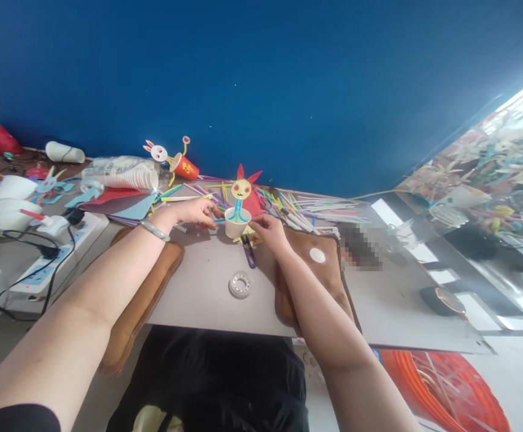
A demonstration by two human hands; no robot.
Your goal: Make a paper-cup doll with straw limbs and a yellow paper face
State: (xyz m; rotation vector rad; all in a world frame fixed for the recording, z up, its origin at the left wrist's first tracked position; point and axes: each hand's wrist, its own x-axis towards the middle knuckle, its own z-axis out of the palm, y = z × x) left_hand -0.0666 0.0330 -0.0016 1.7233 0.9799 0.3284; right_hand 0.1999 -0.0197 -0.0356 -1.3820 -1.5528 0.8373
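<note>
A white paper cup stands on the table in front of me. Out of it rises a rabbit figure with a pale yellow face, red ears and blue stick-like limbs. My left hand is at the cup's left side, fingers curved and apart, close to a blue limb that reaches over the rim. On the right side, my right hand has thumb and fingers pinched together by the rim; what they hold is too small to make out. Purple-handled scissors lie just before the cup, and a round clear-and-white disc is nearer me.
Brown cushions lie under both forearms. Many coloured sticks are scattered along the blue wall. A power strip with cables is at left, near stacked paper cups and a red cup with another rabbit. An orange basket stands lower right.
</note>
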